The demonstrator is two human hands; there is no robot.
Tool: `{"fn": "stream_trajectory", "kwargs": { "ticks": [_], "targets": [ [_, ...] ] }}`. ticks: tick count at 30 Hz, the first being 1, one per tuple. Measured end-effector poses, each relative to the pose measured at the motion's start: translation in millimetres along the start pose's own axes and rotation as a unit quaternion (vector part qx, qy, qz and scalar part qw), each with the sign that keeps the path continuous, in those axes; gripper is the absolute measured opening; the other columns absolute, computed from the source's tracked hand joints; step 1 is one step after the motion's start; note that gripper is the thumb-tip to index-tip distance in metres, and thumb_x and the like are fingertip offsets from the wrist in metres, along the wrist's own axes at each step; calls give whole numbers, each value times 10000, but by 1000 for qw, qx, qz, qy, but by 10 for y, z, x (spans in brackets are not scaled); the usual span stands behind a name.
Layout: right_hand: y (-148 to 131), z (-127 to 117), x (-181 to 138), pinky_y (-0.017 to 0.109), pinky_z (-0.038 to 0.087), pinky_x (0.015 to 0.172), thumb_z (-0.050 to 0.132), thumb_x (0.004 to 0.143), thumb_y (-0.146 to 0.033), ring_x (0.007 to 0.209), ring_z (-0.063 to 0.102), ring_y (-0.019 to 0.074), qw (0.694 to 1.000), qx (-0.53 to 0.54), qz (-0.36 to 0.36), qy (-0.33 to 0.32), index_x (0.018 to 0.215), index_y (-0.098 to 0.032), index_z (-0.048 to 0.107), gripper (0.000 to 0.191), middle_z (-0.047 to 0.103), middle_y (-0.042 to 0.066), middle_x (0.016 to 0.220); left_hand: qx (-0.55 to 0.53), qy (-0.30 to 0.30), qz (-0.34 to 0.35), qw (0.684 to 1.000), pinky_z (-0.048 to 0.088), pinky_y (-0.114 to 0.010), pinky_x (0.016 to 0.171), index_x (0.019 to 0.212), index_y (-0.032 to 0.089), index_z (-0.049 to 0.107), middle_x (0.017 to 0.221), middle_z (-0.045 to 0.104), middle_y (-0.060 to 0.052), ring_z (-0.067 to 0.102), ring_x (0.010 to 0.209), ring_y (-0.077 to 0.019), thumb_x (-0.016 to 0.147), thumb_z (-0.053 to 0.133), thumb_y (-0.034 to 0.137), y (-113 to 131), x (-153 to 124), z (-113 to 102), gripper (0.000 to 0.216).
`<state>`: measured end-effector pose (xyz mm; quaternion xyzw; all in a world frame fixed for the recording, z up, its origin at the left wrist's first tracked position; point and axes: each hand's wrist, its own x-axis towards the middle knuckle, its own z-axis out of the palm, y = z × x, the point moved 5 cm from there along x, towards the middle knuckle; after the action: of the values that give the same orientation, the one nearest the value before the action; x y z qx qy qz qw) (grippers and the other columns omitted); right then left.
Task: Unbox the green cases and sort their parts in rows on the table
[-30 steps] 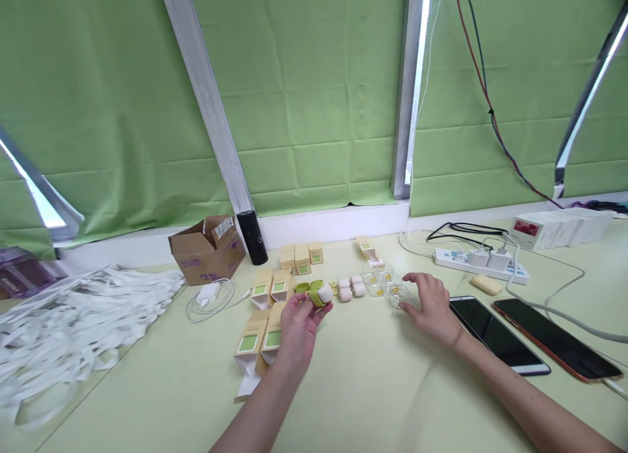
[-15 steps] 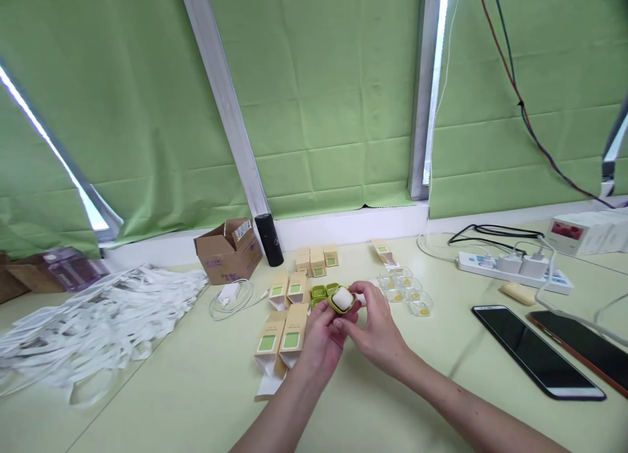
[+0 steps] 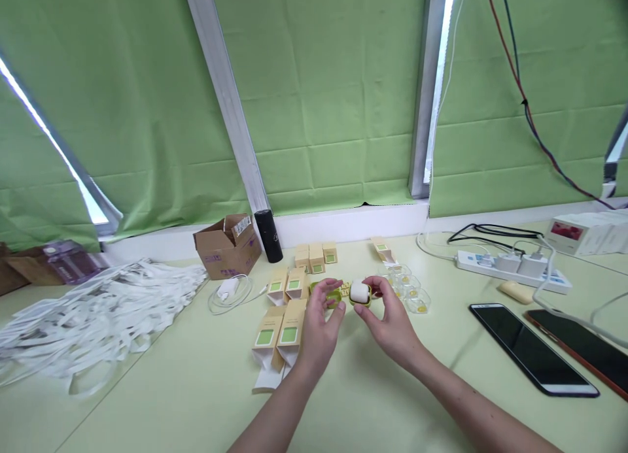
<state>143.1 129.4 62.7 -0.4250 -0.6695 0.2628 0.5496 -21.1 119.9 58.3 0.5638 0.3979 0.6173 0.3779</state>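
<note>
My right hand pinches a small white case in a green cover between thumb and fingers, lifted just above the pale green table. My left hand hovers beside it with fingers spread, close to another green cover lying on the table. Tan cartons with green labels lie just left of my left hand. Clear plastic shells with yellow inserts sit right of my right hand.
A heap of white straps fills the left side. At the back stand an open cardboard box, a black cylinder and more small cartons. Right: a power strip, two phones, white boxes.
My right hand came from the clear shells to my left hand and took the white case in its green cover. My left hand let go and opened.
</note>
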Motion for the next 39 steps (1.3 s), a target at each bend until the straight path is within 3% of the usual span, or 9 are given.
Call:
{"fn": "stream_trajectory", "kwargs": {
  "ticks": [4, 11, 17, 20, 24, 30, 36, 39],
  "targets": [
    [-74, -33, -12, 438, 504, 982, 640, 907, -310, 1120, 597, 264, 1000, 3, -16, -13, 1189, -257, 526, 309, 630, 73, 1193, 132, -34, 84, 987, 443, -434, 1119, 1367, 293, 590, 1427, 558, -102, 548, 1313, -258, 979, 648, 378, 107, -19, 24, 401],
    [-134, -22, -9, 428, 522, 965, 640, 913, -264, 1101, 626, 256, 998, 28, -30, -47, 1203, -270, 514, 316, 633, 59, 1177, 146, -63, 97, 982, 489, -413, 1079, 1353, 304, 636, 1326, 577, -86, 588, 1209, -239, 1004, 621, 387, 142, -36, 64, 359],
    [-101, -25, -1, 445, 527, 988, 631, 909, -232, 1123, 602, 258, 997, 7, -59, -49, 1243, -283, 560, 345, 589, 76, 1228, 55, -92, 67, 992, 526, -410, 1075, 1313, 271, 661, 1368, 549, -96, 595, 1245, -248, 1007, 615, 372, 64, -36, 101, 326],
    [-104, -25, 1, 441, 533, 966, 642, 906, -240, 1106, 608, 255, 998, 10, -51, -48, 1245, -287, 575, 349, 602, 73, 1221, -4, -94, 43, 995, 522, -413, 1093, 1314, 245, 658, 1383, 547, -111, 587, 1280, -261, 994, 635, 359, 23, -35, 109, 341],
    [-104, -4, 18, 418, 546, 916, 683, 894, -279, 1059, 629, 246, 997, 47, -25, -51, 1224, -284, 602, 339, 641, 68, 1210, -10, -93, 61, 994, 528, -422, 1082, 1331, 239, 651, 1371, 559, -122, 617, 1238, -262, 979, 660, 337, 48, -40, 114, 365],
    [-29, 38, 30, 377, 580, 841, 723, 880, -338, 905, 664, 200, 990, 131, 22, -53, 1199, -257, 584, 357, 691, 55, 1137, 136, -36, 110, 984, 546, -389, 1002, 1289, 269, 672, 1292, 613, -102, 637, 1159, -243, 997, 627, 310, 127, -54, 47, 298],
    [-44, 21, 19, 401, 603, 828, 683, 924, -457, 892, 724, 223, 986, 143, 65, -60, 1178, -229, 624, 347, 733, 70, 1045, 298, -33, 230, 926, 521, -434, 1055, 1392, 270, 580, 1329, 584, -119, 583, 1251, -257, 1034, 499, 195, 161, -114, 40, 375],
    [-26, 37, 10, 410, 619, 794, 674, 929, -501, 832, 749, 231, 981, 161, 87, -68, 1158, -216, 625, 369, 747, 63, 964, 337, -48, 257, 904, 527, -444, 1060, 1434, 254, 537, 1348, 559, -135, 565, 1274, -260, 1028, 467, 148, 160, -135, 62, 425]
  ]
}}
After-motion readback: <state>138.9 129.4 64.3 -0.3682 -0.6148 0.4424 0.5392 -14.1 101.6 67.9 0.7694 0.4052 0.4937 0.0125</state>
